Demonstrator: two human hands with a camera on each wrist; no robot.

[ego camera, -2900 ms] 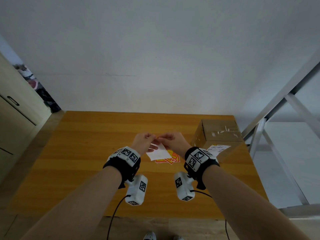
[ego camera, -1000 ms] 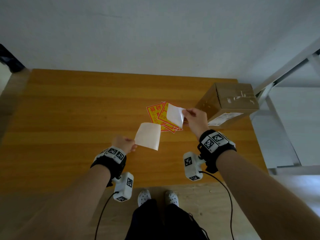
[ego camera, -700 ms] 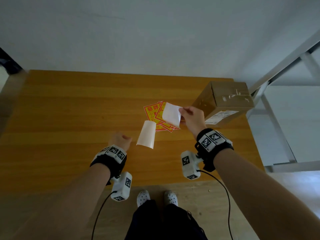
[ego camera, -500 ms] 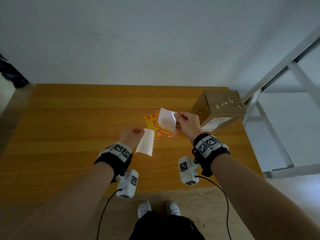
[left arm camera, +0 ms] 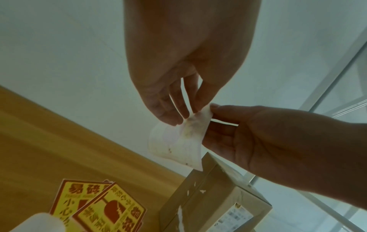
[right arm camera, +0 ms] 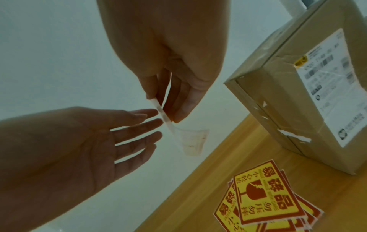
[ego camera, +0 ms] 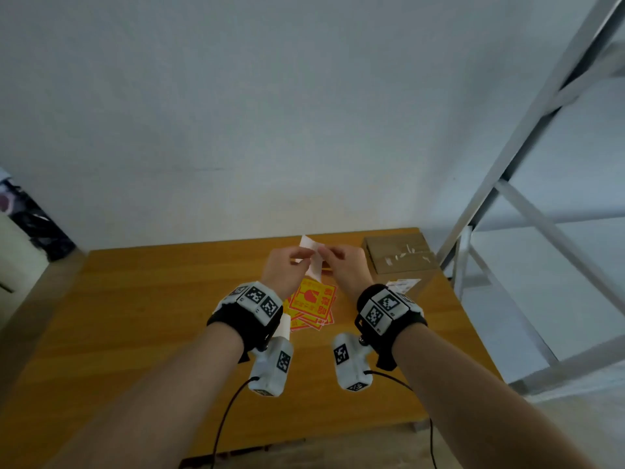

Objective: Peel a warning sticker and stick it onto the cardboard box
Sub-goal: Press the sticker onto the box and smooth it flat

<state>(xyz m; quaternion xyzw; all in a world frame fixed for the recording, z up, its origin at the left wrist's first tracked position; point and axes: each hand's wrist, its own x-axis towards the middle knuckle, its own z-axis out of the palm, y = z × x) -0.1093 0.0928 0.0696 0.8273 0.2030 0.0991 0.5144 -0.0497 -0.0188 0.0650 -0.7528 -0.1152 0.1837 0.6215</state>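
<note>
The peeled warning sticker (ego camera: 314, 270) hangs in the air with its white back toward me. My right hand (ego camera: 329, 257) pinches its upper edge between thumb and fingers (right arm camera: 178, 113). My left hand (ego camera: 301, 260) is beside it, fingers (right arm camera: 151, 124) straight and spread, their tips touching the sticker (right arm camera: 193, 141). In the left wrist view the sticker (left arm camera: 182, 138) droops below both hands. The cardboard box (ego camera: 399, 258) stands at the table's far right, just right of my right hand. Its label side shows in the right wrist view (right arm camera: 298, 94).
A stack of red-and-yellow warning stickers (ego camera: 313, 304) lies on the wooden table (ego camera: 135, 316) under my hands. A white sheet (ego camera: 285, 324) shows beside my left wrist. A grey metal frame (ego camera: 507, 198) rises right of the table. A white wall stands behind.
My left hand has let go of the white backing sheet and come up to the sticker in my right hand. Both hands have moved up and away from me.
</note>
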